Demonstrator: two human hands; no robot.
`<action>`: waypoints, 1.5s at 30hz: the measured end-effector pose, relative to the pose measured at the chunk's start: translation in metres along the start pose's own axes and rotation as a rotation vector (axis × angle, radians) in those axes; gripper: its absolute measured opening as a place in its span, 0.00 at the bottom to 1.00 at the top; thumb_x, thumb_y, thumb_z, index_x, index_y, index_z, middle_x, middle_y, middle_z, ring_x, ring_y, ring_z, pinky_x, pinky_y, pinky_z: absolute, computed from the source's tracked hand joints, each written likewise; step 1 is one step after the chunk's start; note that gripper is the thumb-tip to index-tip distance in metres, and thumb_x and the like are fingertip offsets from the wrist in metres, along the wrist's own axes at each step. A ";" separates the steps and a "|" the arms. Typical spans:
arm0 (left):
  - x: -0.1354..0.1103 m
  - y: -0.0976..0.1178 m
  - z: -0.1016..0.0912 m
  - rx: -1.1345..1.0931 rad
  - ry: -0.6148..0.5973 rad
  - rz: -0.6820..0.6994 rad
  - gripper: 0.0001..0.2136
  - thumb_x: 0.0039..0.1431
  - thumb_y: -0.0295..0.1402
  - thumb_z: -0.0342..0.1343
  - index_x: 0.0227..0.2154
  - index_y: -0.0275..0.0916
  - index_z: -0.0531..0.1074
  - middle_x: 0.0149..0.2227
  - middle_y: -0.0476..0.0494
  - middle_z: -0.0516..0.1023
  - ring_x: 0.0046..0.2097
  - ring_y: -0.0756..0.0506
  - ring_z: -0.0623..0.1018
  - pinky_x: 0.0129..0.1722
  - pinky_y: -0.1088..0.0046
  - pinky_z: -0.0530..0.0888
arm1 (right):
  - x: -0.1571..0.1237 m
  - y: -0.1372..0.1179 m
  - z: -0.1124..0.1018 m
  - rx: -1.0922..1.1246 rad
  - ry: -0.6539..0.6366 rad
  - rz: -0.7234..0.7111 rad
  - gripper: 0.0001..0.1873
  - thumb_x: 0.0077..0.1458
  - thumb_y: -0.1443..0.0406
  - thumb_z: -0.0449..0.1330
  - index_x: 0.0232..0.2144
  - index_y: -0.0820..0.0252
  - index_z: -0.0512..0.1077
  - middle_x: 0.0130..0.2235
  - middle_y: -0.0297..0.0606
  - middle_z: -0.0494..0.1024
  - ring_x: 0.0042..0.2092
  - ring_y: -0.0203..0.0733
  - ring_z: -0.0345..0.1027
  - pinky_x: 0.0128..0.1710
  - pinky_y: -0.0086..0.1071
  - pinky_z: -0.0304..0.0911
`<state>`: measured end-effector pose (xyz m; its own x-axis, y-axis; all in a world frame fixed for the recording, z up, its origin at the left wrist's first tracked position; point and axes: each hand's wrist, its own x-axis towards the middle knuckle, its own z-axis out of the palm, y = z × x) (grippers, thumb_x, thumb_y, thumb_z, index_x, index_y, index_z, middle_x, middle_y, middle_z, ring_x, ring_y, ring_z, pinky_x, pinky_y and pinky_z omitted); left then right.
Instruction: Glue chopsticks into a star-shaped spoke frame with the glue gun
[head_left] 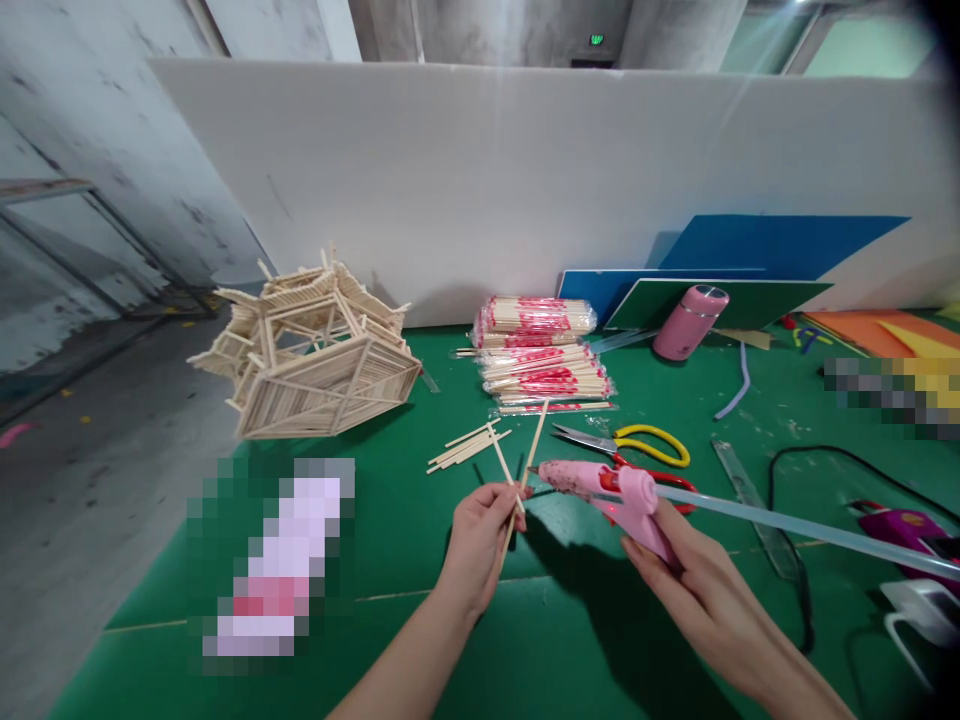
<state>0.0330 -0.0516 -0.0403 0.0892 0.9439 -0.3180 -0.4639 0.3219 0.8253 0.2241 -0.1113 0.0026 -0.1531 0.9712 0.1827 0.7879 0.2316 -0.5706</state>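
Note:
My left hand point(480, 540) is closed on two thin wooden sticks point(517, 465) that cross each other just above my fingers. My right hand point(686, 575) grips a pink hot glue gun point(607, 490), and its nozzle touches the spot where the sticks cross. A long clear glue stick point(810, 527) juts out of the back of the gun to the right. Both hands hover over the green table mat point(390, 590).
A wooden stick pavilion model point(315, 350) stands at the left. Loose sticks point(465, 447) and wrapped chopstick packs point(540, 355) lie behind my hands. Yellow-handled scissors point(637, 440), a ruler point(750, 500), a pink bottle point(690, 320), a black cable point(795, 520) and coloured boards point(720, 270) sit to the right.

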 end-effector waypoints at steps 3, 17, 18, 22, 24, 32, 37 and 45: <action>-0.001 0.000 0.000 0.010 -0.008 0.018 0.08 0.43 0.34 0.58 0.18 0.33 0.70 0.23 0.47 0.71 0.23 0.55 0.66 0.27 0.79 0.63 | 0.001 -0.004 -0.004 0.020 -0.041 -0.008 0.06 0.54 0.61 0.47 0.32 0.57 0.61 0.25 0.32 0.66 0.24 0.34 0.58 0.25 0.24 0.58; -0.003 -0.003 0.000 0.132 -0.042 0.090 0.10 0.46 0.33 0.56 0.14 0.35 0.69 0.22 0.45 0.73 0.38 0.47 0.71 0.37 0.77 0.64 | 0.002 -0.004 -0.013 0.030 -0.115 -0.014 0.04 0.54 0.64 0.47 0.33 0.55 0.60 0.26 0.32 0.66 0.25 0.36 0.59 0.25 0.26 0.56; -0.004 -0.003 0.000 0.135 -0.041 0.091 0.10 0.46 0.33 0.56 0.14 0.35 0.69 0.23 0.45 0.73 0.38 0.47 0.71 0.37 0.77 0.64 | 0.002 -0.004 -0.014 0.036 -0.120 -0.011 0.04 0.54 0.64 0.47 0.34 0.55 0.60 0.27 0.33 0.67 0.26 0.36 0.59 0.25 0.26 0.57; -0.004 -0.002 0.001 0.143 -0.024 0.086 0.10 0.45 0.33 0.57 0.15 0.34 0.69 0.22 0.44 0.73 0.37 0.47 0.72 0.35 0.76 0.65 | 0.002 -0.004 -0.016 0.042 -0.118 0.006 0.04 0.54 0.63 0.47 0.33 0.55 0.59 0.26 0.33 0.66 0.26 0.36 0.58 0.25 0.26 0.57; -0.003 -0.001 0.001 0.149 -0.015 0.083 0.10 0.45 0.34 0.57 0.15 0.34 0.69 0.22 0.44 0.73 0.35 0.48 0.71 0.34 0.76 0.65 | 0.003 -0.005 -0.017 0.050 -0.131 0.011 0.04 0.54 0.63 0.47 0.33 0.55 0.59 0.27 0.33 0.66 0.26 0.36 0.58 0.26 0.26 0.57; -0.002 -0.002 0.001 0.149 -0.018 0.091 0.10 0.44 0.35 0.58 0.16 0.33 0.70 0.22 0.44 0.73 0.28 0.50 0.70 0.31 0.76 0.65 | 0.004 -0.005 -0.018 0.042 -0.155 0.019 0.05 0.55 0.63 0.46 0.32 0.56 0.59 0.28 0.33 0.66 0.27 0.35 0.58 0.27 0.25 0.57; -0.002 -0.004 0.000 0.173 -0.023 0.111 0.09 0.44 0.34 0.58 0.16 0.33 0.71 0.21 0.44 0.72 0.32 0.48 0.72 0.32 0.75 0.65 | 0.005 -0.006 -0.018 0.072 -0.172 0.026 0.06 0.55 0.63 0.47 0.36 0.56 0.58 0.29 0.32 0.66 0.27 0.35 0.57 0.28 0.25 0.57; -0.003 -0.004 0.000 0.200 -0.030 0.121 0.10 0.44 0.35 0.58 0.15 0.34 0.71 0.20 0.45 0.72 0.33 0.47 0.72 0.32 0.76 0.65 | 0.005 -0.006 -0.022 0.026 -0.156 -0.002 0.09 0.55 0.63 0.47 0.39 0.57 0.60 0.31 0.35 0.69 0.28 0.35 0.61 0.26 0.24 0.58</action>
<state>0.0348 -0.0552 -0.0424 0.0714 0.9773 -0.1992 -0.2888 0.2114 0.9337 0.2318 -0.1095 0.0241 -0.2467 0.9673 0.0581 0.7720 0.2324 -0.5916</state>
